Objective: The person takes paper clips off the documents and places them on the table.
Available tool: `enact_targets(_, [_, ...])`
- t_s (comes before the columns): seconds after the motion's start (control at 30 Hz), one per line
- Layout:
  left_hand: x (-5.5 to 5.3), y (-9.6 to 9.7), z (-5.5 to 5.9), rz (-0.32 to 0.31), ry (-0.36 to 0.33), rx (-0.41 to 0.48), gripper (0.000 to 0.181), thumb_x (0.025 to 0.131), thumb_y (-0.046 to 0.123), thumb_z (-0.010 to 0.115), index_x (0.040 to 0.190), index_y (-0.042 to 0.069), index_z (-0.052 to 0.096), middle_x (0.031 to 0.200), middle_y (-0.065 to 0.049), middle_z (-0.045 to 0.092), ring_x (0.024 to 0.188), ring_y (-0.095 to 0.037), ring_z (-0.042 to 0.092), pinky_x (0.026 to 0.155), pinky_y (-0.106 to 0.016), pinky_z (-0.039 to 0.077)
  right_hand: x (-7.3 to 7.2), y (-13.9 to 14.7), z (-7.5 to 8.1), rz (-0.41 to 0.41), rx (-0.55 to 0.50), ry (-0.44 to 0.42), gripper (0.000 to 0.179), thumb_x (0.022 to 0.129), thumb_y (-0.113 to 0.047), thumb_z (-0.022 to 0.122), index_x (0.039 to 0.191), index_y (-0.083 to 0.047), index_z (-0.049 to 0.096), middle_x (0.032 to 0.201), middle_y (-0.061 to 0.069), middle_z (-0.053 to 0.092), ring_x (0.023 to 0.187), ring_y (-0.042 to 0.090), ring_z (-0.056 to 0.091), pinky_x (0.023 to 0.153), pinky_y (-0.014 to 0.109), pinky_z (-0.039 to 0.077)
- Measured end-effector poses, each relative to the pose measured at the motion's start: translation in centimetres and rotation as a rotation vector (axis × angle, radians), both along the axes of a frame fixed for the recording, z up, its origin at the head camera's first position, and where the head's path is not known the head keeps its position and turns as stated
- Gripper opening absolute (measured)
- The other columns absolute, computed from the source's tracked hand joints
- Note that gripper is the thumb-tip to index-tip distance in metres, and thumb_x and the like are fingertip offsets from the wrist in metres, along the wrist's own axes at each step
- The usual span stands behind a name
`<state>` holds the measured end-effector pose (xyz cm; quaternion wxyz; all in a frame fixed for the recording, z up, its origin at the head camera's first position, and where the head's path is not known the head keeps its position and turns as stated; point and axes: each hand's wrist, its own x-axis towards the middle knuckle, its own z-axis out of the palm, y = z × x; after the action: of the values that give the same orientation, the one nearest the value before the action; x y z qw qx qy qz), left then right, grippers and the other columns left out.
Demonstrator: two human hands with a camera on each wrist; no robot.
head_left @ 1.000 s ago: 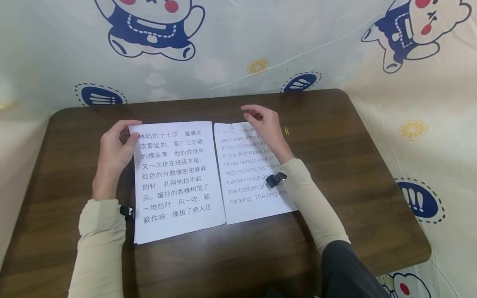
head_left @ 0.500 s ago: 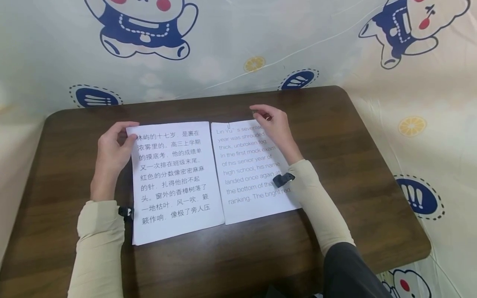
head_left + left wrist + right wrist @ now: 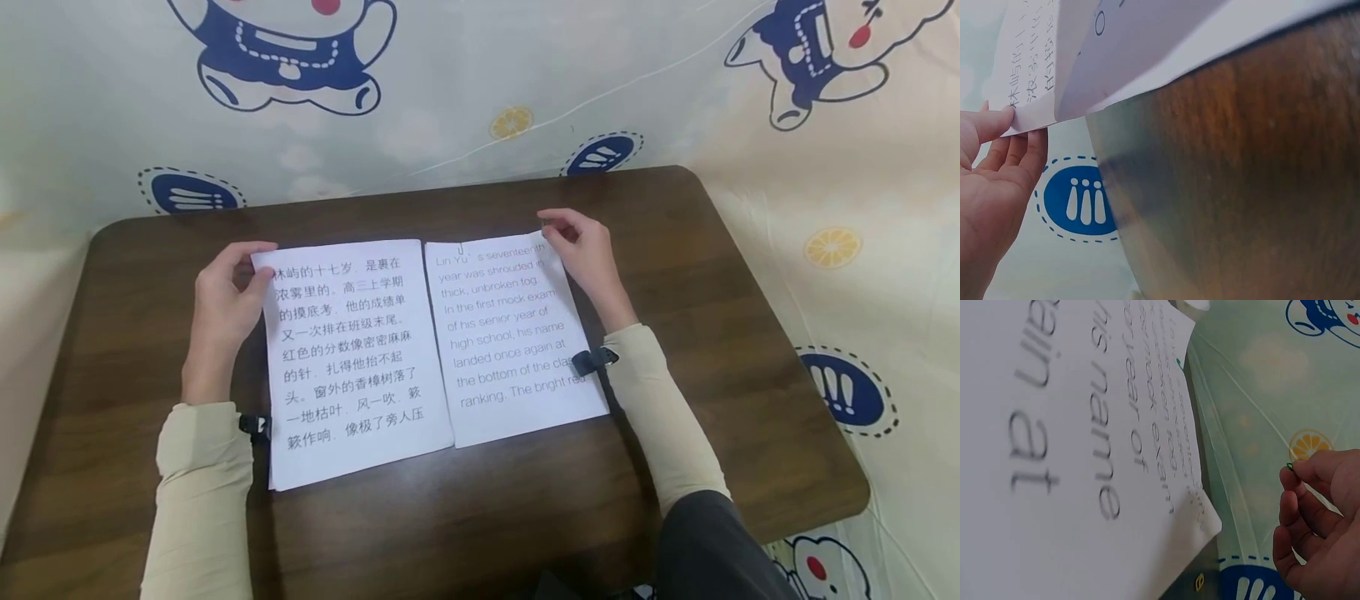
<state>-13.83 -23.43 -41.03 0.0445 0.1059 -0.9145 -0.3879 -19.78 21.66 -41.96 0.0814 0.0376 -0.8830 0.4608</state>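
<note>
My left hand point(image 3: 225, 304) pinches the upper left corner of the left stack of paper point(image 3: 348, 358), thumb on top and fingers beneath. The stack carries large Chinese print. Between thumb and index finger, my right hand point(image 3: 1322, 519) pinches a small green paper clip point(image 3: 1290, 466). In the head view that hand is right at the upper right corner of the right sheet point(image 3: 517, 350), which bears English print. Another green paper clip point(image 3: 1179, 364) sits on this sheet's top edge, left of the hand.
Both papers lie side by side on a dark wooden table point(image 3: 750, 400). A yellow paper clip point(image 3: 1199, 582) lies beyond the right sheet's corner in the right wrist view; my right hand hides it in the head view. A patterned cloth point(image 3: 450, 83) hangs behind the table.
My right hand has moved right along the top of the English sheet to its upper right corner, still pinching the green paper clip. My left hand keeps its grip on the left stack.
</note>
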Motion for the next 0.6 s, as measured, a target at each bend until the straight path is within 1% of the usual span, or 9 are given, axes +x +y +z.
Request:
enact_targets(0.1, [-0.1, 0.1, 0.1, 0.01, 0.003, 0.008, 0.042, 0.103, 0.029, 0.051, 0.145, 0.027, 0.052, 0.148, -0.006, 0.055, 0.124, -0.024, 0.056, 0.112, -0.041, 0.048, 0.0, 1.0, -0.3, -0.019, 0.015, -0.008, 0.028, 0.099, -0.021, 0.062, 0.127, -0.019, 0.069, 0.109, 0.008, 0.07, 0.092, 0.017, 0.058, 0.077, 0.02, 0.048])
enact_targets(0.23, [-0.3, 0.1, 0.1, 0.015, 0.009, 0.013, 0.042, 0.103, 0.027, 0.052, 0.145, 0.024, 0.053, 0.148, -0.005, 0.055, 0.124, -0.023, 0.056, 0.111, -0.04, 0.048, 0.1, 2.0, -0.7, -0.02, 0.037, -0.02, 0.029, 0.101, -0.021, 0.061, 0.128, -0.019, 0.068, 0.108, 0.008, 0.069, 0.092, 0.017, 0.058, 0.074, 0.021, 0.047])
enact_targets(0.37, [-0.2, 0.2, 0.0, 0.017, 0.006, 0.016, 0.041, 0.103, 0.027, 0.051, 0.145, 0.026, 0.053, 0.148, -0.005, 0.055, 0.124, -0.023, 0.056, 0.112, -0.039, 0.048, 0.2, 2.9, -0.9, -0.024, 0.054, -0.031, 0.03, 0.101, -0.021, 0.06, 0.13, -0.02, 0.066, 0.111, 0.008, 0.069, 0.093, 0.018, 0.059, 0.076, 0.022, 0.048])
enact_targets(0.5, [-0.1, 0.2, 0.1, 0.016, -0.003, 0.015, 0.041, 0.104, 0.029, 0.05, 0.145, 0.029, 0.052, 0.149, -0.005, 0.054, 0.125, -0.024, 0.056, 0.112, -0.04, 0.047, 0.2, 3.7, -1.0, -0.043, 0.064, -0.049, 0.031, 0.101, -0.023, 0.06, 0.131, -0.021, 0.066, 0.115, 0.007, 0.069, 0.096, 0.018, 0.06, 0.081, 0.023, 0.05])
enact_targets(0.6, [-0.1, 0.3, 0.1, 0.016, -0.007, 0.012, 0.041, 0.104, 0.03, 0.05, 0.145, 0.029, 0.052, 0.149, -0.005, 0.054, 0.125, -0.025, 0.056, 0.112, -0.041, 0.047, 0.3, 4.3, -1.1, -0.055, 0.068, -0.063, 0.031, 0.102, -0.024, 0.059, 0.132, -0.021, 0.065, 0.116, 0.007, 0.069, 0.097, 0.018, 0.059, 0.083, 0.024, 0.051])
